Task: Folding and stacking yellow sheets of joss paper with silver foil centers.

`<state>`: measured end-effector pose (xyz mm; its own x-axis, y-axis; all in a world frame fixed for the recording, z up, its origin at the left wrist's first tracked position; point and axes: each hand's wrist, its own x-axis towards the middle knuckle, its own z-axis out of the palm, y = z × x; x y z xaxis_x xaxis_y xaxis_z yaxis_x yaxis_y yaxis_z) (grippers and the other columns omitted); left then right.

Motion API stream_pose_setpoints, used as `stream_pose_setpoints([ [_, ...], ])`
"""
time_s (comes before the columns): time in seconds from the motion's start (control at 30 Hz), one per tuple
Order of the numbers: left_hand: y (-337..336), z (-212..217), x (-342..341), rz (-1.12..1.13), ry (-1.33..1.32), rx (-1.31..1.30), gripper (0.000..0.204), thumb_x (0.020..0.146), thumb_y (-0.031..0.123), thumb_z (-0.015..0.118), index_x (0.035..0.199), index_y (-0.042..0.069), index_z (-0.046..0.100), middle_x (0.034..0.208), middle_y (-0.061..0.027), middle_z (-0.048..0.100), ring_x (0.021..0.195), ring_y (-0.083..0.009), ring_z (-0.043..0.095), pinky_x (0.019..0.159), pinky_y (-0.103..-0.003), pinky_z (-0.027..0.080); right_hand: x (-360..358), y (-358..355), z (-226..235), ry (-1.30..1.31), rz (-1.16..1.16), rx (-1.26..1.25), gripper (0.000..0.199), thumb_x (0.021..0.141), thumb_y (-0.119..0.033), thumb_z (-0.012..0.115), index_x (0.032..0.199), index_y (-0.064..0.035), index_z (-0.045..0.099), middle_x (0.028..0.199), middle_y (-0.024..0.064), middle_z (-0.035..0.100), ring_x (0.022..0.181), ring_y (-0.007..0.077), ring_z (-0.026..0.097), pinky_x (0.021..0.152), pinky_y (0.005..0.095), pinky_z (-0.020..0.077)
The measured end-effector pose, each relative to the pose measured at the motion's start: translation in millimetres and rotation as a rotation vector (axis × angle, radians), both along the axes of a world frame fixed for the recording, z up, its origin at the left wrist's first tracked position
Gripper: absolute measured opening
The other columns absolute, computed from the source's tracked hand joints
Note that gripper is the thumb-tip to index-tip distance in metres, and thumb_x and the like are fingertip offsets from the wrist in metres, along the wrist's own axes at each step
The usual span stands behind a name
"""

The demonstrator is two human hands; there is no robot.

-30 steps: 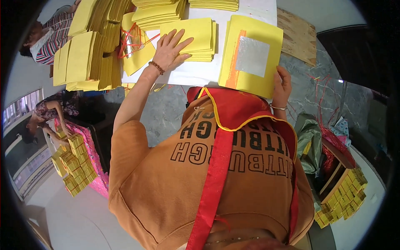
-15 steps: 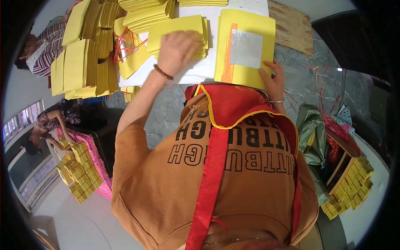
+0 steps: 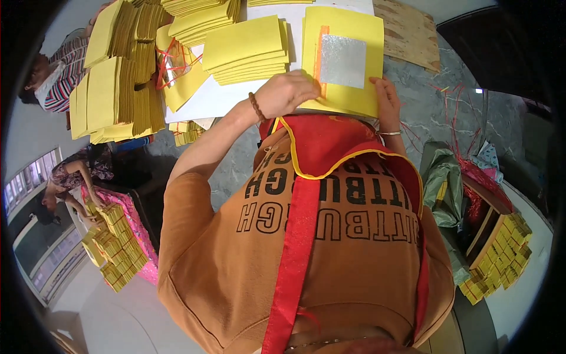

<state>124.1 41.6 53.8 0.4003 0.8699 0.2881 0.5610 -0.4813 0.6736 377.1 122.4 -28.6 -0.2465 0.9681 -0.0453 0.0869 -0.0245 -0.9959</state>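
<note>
A stack of large yellow joss paper sheets (image 3: 348, 100) lies at the near edge of the white table, its top sheet bearing a silver foil square (image 3: 343, 61) and an orange strip (image 3: 321, 53). My left hand (image 3: 289, 94) is at the near left corner, its fingers pinched together on the paper by the lower end of the strip. Closed on the right edge is my right hand (image 3: 387, 101), part of its fingers hidden. Left of the sheets sits a fanned pile of folded yellow paper (image 3: 243, 47), which neither hand touches.
Tall bundles of folded yellow paper (image 3: 106, 88) fill the table's left side, near red ties (image 3: 177, 65). Plywood (image 3: 407, 32) lies at the far right. Boxed yellow bundles (image 3: 501, 256) stand lower right. Two other people are at the left, one handling yellow bundles (image 3: 121, 242).
My left hand has come from above the folded pile, right and nearer, to the sheets' left corner. My right hand stays at the right edge. The whole view has shifted slightly.
</note>
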Motion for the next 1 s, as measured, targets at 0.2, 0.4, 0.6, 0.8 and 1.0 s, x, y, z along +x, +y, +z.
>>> stream_pose_setpoints([
  [0.2, 9.0, 4.9, -8.8, 0.049, -0.036, -0.279, 0.020, 0.086, 0.018, 0.056, 0.091, 0.000, 0.062, 0.076, -0.0100, 0.062, 0.066, -0.0208, 0.058, 0.062, -0.030, 0.046, 7.0, 6.5, 2.5, 0.077, 0.095, -0.100, 0.050, 0.096, -0.034, 0.025, 0.099, -0.0028, 0.063, 0.113, 0.0128, 0.052, 0.109, 0.0245, 0.045, 0.095, 0.0324, 0.0314],
  [0.4, 12.5, 8.4, -10.6, 0.138, -0.143, -0.521, 0.021, 0.088, 0.021, 0.054, 0.091, 0.001, 0.061, 0.073, -0.0071, 0.060, 0.066, -0.0154, 0.056, 0.061, -0.028, 0.045, 5.6, 5.6, 5.7, 0.163, 0.023, -0.267, 0.048, 0.095, -0.035, 0.026, 0.100, -0.0055, 0.064, 0.121, 0.0131, 0.047, 0.111, 0.0230, 0.044, 0.094, 0.0336, 0.0339],
  [0.6, 7.6, 3.4, -5.9, 0.194, -0.167, -0.476, 0.017, 0.088, 0.017, 0.053, 0.091, 0.002, 0.059, 0.080, -0.0106, 0.062, 0.072, -0.0217, 0.059, 0.065, -0.031, 0.046, 17.0, 2.2, -1.2, 0.130, 0.208, -0.073, 0.038, 0.092, -0.034, 0.037, 0.115, -0.0096, 0.056, 0.129, 0.0117, 0.039, 0.120, 0.0236, 0.039, 0.098, 0.0346, 0.0326],
  [0.8, 5.0, -4.9, -4.3, 0.209, -0.185, -0.397, 0.016, 0.089, 0.016, 0.052, 0.093, 0.002, 0.059, 0.077, -0.0082, 0.060, 0.068, -0.0179, 0.057, 0.062, -0.028, 0.047, 27.0, 1.5, -3.0, 0.155, 0.327, 0.015, 0.038, 0.081, -0.018, 0.059, 0.118, -0.0114, 0.053, 0.134, 0.0095, 0.033, 0.123, 0.0240, 0.036, 0.098, 0.0364, 0.0355],
  [1.0, 1.3, -9.4, 1.6, 0.079, 0.058, 0.029, 0.016, 0.083, 0.010, 0.056, 0.097, 0.007, 0.060, 0.086, -0.0075, 0.059, 0.074, -0.0206, 0.058, 0.062, -0.030, 0.048, 18.8, 2.3, -1.4, 0.090, 0.245, -0.022, 0.040, 0.073, -0.002, 0.066, 0.111, -0.0096, 0.055, 0.129, 0.0089, 0.036, 0.116, 0.0213, 0.043, 0.091, 0.0330, 0.0425],
])
